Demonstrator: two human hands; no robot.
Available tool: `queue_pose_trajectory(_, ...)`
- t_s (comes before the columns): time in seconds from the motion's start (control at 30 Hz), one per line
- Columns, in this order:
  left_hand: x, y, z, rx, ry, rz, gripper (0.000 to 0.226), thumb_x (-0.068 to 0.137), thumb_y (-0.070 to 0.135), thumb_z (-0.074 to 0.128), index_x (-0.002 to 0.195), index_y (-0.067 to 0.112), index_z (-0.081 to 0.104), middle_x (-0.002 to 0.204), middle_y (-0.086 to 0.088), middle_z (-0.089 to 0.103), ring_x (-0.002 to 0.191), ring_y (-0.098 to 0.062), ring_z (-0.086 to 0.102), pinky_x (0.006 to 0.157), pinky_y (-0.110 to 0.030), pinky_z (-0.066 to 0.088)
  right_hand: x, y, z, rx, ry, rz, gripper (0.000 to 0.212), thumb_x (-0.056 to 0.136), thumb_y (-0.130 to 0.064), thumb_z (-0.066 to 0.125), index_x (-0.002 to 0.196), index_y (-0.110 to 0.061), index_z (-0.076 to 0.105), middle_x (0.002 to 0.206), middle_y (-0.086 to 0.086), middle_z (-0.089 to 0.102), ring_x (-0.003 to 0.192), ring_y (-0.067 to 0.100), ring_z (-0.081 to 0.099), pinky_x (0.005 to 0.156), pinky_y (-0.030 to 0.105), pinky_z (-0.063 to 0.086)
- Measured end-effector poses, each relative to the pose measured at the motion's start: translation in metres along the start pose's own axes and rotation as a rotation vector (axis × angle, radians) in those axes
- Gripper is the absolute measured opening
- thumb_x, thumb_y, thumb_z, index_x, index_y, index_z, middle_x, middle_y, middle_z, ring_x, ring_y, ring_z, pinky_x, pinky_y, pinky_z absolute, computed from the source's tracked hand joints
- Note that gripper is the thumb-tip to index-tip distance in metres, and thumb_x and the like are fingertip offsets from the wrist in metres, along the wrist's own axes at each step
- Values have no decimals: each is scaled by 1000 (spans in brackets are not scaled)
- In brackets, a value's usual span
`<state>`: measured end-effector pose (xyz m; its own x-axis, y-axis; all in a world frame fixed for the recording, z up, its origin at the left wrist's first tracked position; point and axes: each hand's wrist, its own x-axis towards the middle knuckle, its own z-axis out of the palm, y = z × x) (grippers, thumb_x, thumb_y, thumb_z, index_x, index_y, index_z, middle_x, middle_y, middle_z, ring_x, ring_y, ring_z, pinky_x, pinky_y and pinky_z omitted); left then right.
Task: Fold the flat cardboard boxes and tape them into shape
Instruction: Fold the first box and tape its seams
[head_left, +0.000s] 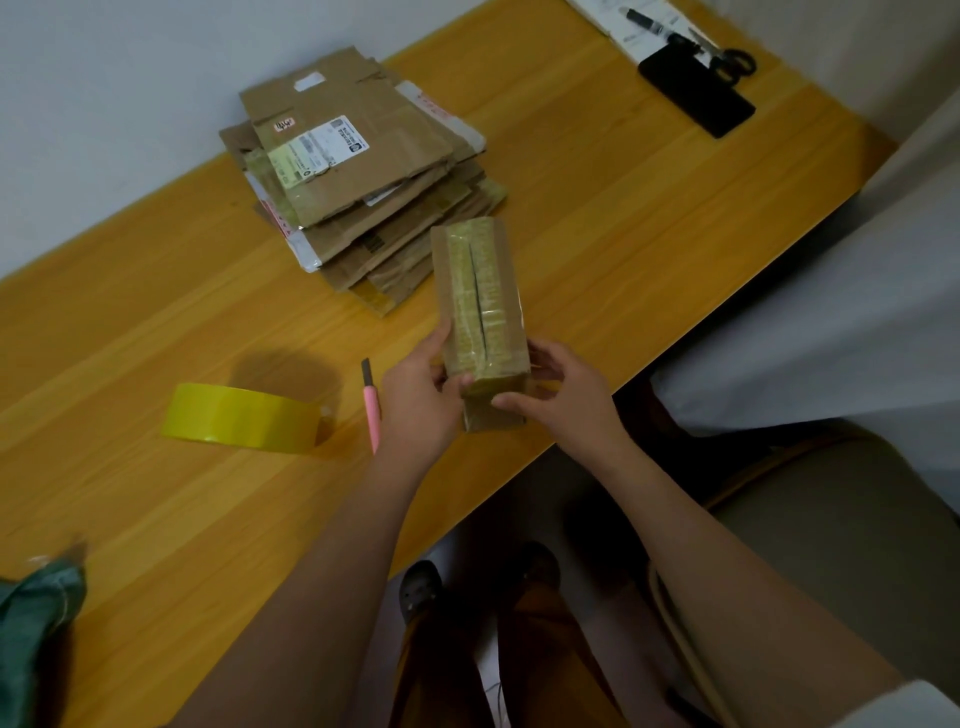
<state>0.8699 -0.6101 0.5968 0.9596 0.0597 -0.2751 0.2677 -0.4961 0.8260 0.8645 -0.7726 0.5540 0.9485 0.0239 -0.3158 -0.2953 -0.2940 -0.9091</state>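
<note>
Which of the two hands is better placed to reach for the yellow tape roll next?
Left, probably. The left hand is on the box side facing the tape roll, which lies on the table to its left. The right hand would have to cross over the box.

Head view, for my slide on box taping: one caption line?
Both hands hold a taped box upright on the table, with tape roll, cutter and flat boxes nearby.
</note>
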Motion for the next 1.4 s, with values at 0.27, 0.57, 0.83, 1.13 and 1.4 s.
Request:
queue_pose_trajectory(0.27, 10, -13, -6, -46, -62, -85, 67, 91, 5, 64, 148, 27, 37, 113, -2, 71, 84, -2, 67, 63, -6, 49, 10, 8, -6, -140, 26, -130, 33, 86, -3, 68, 119, -11, 68, 110, -8, 68, 94, -7, 62, 81, 2, 43)
queue_pose_trajectory(0.57, 13, -14, -4, -25, -41, -82, 65, 89, 5, 67, 144, 28, 42, 118, -4, 69, 84, 3, 65, 65, -8, 51, 20, 7, -17, -157, 9, -95, 29, 84, -2, 70, 113, -7, 71, 112, 1, 71, 104, 6, 64, 94, 18, 49)
queue_pose_trajectory(0.83, 16, -12, -5, 60, 107, -250, 63, 72, 22, 85, 123, 14, 48, 113, -8, 60, 98, -23, 62, 82, -40, 53, -4, 3, -4, 59, 404, 173, 9, 81, -18, 78, 79, -18, 69, 78, -2, 69, 73, 12, 67, 69, 24, 57)
queue_pose_trajectory(1.13, 12, -16, 2, -85, 164, -287, 13, 72, 18, 85, 71, 21, 73, 76, -4, 73, 76, -22, 70, 74, -46, 59, -7, -18, -3, 474, 247, 363, 15, 93, -2, 61, 90, -16, 67, 91, 5, 73, 83, 12, 72, 73, 22, 58)
queue_pose_trajectory(1.4, 16, -13, 0, 11, 83, -218, 23, 80, 16, 79, 102, 17, 75, 84, 1, 74, 76, -14, 69, 75, -41, 59, 0, -13, -11, -76, 89, 129, 20, 82, -9, 75, 98, -20, 70, 92, -9, 70, 85, 5, 64, 78, 27, 55)
